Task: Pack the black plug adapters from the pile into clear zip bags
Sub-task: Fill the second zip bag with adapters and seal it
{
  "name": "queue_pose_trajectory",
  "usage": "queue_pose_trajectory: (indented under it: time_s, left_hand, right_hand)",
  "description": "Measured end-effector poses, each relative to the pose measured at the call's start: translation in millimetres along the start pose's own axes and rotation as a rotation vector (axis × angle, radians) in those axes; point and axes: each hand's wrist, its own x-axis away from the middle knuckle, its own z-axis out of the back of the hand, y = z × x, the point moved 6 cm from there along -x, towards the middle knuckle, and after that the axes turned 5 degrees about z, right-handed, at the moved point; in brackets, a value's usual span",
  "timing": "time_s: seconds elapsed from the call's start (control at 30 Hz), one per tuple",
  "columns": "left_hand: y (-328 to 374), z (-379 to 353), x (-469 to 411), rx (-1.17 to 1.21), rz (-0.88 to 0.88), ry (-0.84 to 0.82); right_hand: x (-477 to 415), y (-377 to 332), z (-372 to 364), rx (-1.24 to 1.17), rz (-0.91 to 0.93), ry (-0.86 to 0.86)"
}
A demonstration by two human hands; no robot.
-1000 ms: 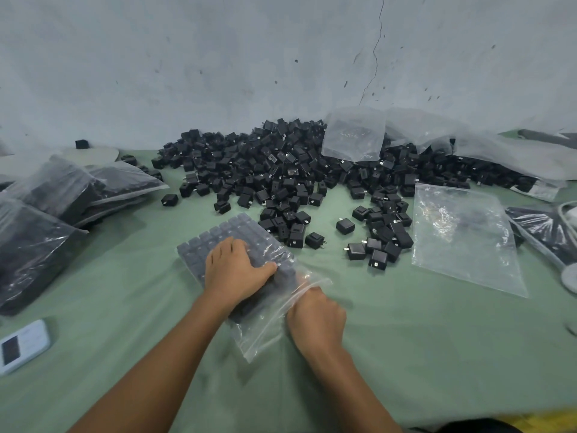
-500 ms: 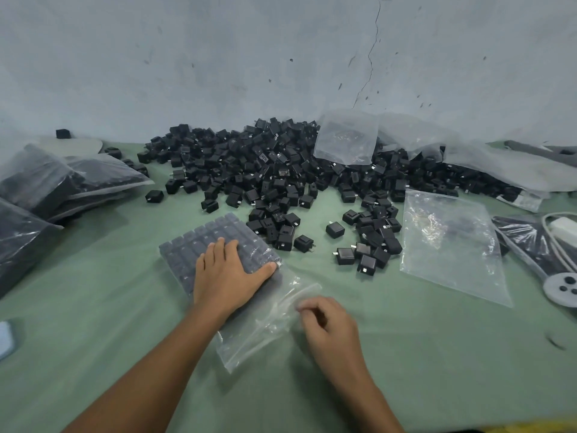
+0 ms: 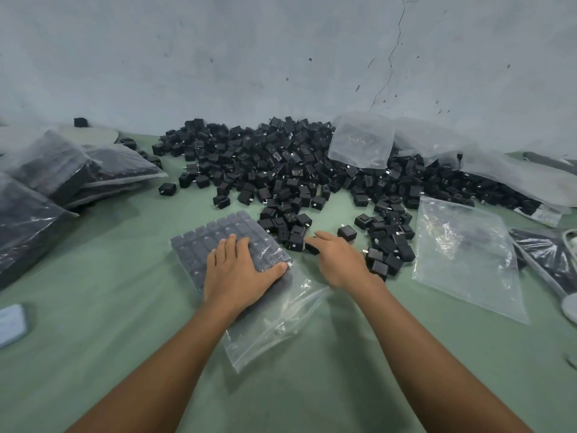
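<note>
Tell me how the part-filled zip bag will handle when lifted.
Probably floppy: the zip bag has a crumpled empty end. Its packed adapters would likely slide out of rows without the left hand pressing. Probably heavy, being densely filled.

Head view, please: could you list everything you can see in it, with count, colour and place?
loose plug adapters: large pile, black, far side of the table, centre to right
zip bag being filled: one, clear, rows of adapters inside, near centre
empty zip bag: one, clear, flat, right of the pile
filled bags: several, clear over black, stacked at left
crumpled bags: a few, clear, on the pile's right
tablecloth: one, green, under everything
wall: grey, cracked, behind
pale device: one, left edge, cut off
left hand: flat on the packed rows
right hand: fingertips at a loose adapter on the pile's near edge; grip unclear
</note>
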Motion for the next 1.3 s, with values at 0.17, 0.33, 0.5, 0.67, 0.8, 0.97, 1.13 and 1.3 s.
queue_pose_trajectory:
  time_s: [0.17, 0.33, 0.5, 0.67, 0.8, 0.97, 1.13, 1.3]
  left_hand:
    - [1, 0, 1, -0.003, -0.005, -0.005]
    - [2, 2, 2, -0.009, -0.013, -0.004]
    - [2, 2, 2, -0.009, -0.014, -0.014]
    - [3, 2, 3, -0.006, -0.017, -0.008]
    - [3, 1, 2, -0.01, -0.018, -0.007]
    - [2, 0, 1, -0.015, -0.015, -0.007]
    - [1, 0, 0, -0.018, -0.012, -0.006]
    - [1, 0, 0, -0.015, -0.011, -0.007]
  right_hand:
    - [2, 7, 4, 0.023, -0.027, -0.004]
    - [7, 10, 8, 0.023, -0.037, -0.032]
    - [12, 17, 8, -0.101, -0.096, -0.098]
    - [46, 30, 24, -0.554, -0.237, 0.155]
    - [113, 27, 19, -1.164, -0.297, 0.298]
    - [161, -16, -13, -1.255, -0.342, 0.128]
    - [144, -53, -30, -1.207, -0.31, 0.058]
    - [122, -73, -38, -1.47, -0.375, 0.23]
